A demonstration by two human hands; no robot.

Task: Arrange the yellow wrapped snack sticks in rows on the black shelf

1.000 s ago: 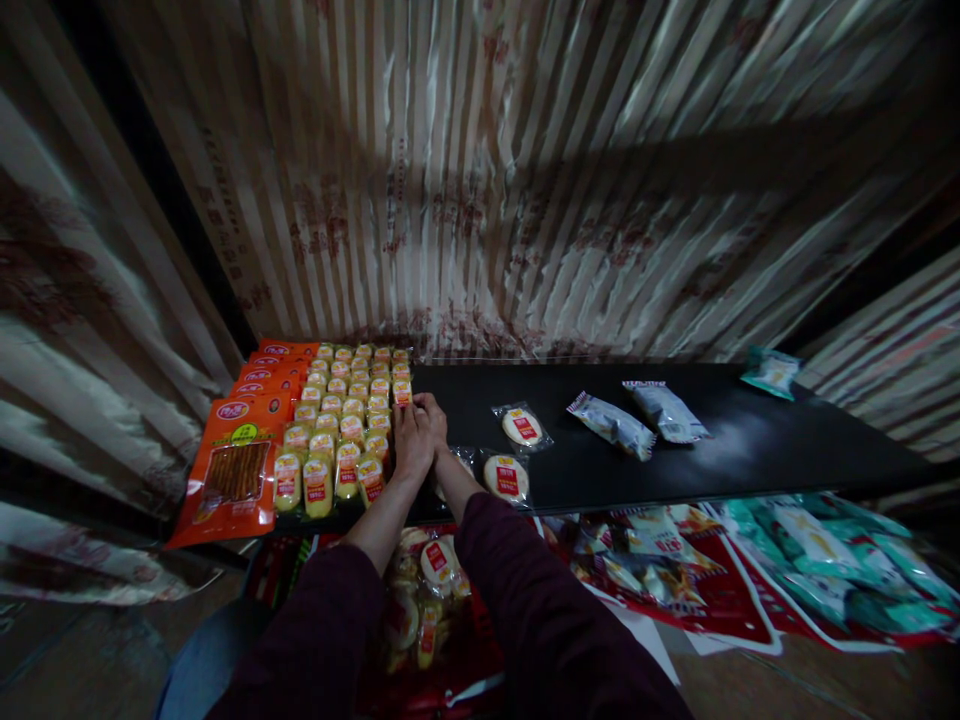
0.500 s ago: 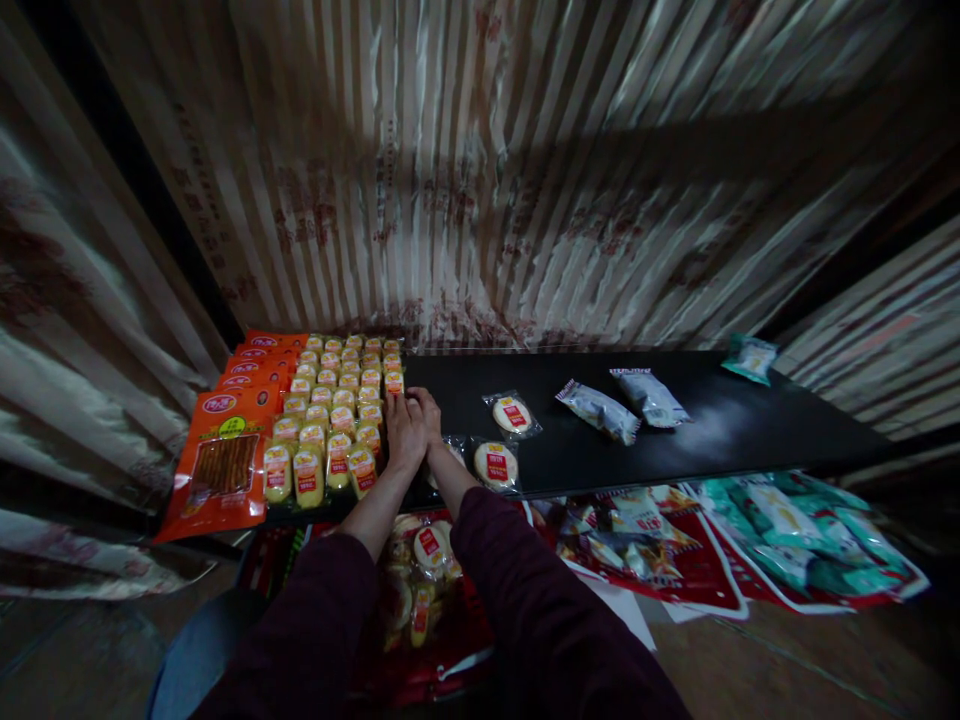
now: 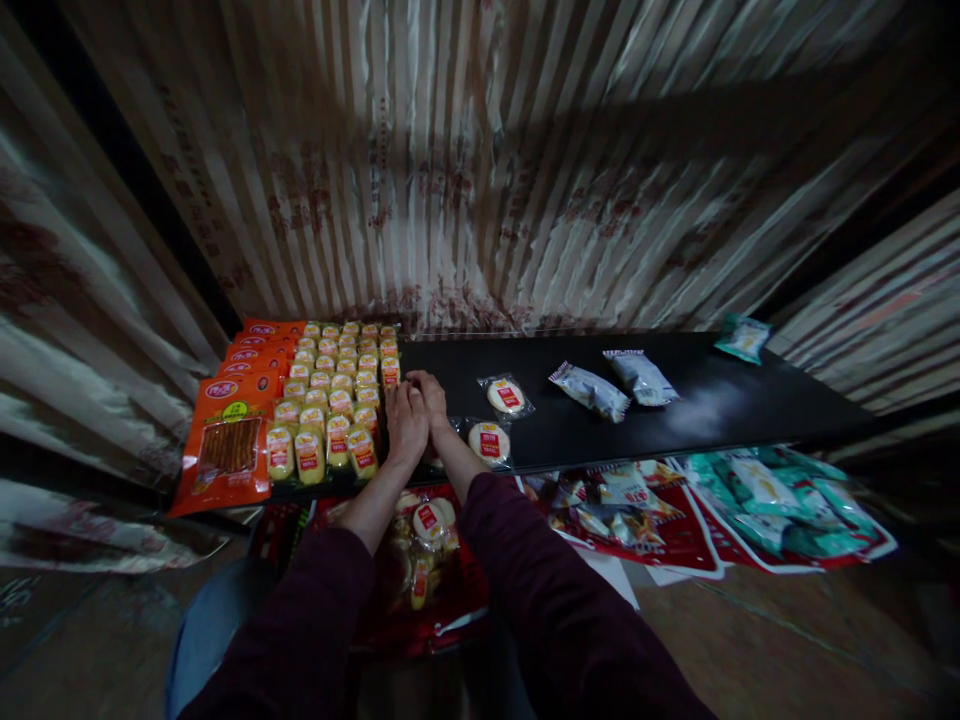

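My left hand (image 3: 407, 424) and my right hand (image 3: 433, 402) are side by side at the right edge of the rows of wrapped small yellow cakes (image 3: 341, 403). Both have their fingers bent and drawn together, pointing away from me, beside the rightmost column. Whatever they hold is hidden under the fingers. Just right of my right wrist lies a round white wrapped cake (image 3: 490, 442), with part of another package hidden behind the wrist. Farther back sits a second round cake (image 3: 505, 396) in clear wrap.
Orange snack bags (image 3: 229, 440) overlap at the shelf's left end. Two pale packets (image 3: 590, 390) and a teal packet (image 3: 742, 339) lie on the black shelf (image 3: 517, 350). Below its front edge are red bags of cakes (image 3: 431, 625), assorted packets (image 3: 630, 510) and teal packets (image 3: 787, 505).
The view has shifted slightly, so the shelf appears higher in the picture. My hands stay together beside the cake rows, with only a slight movement of the fingers.
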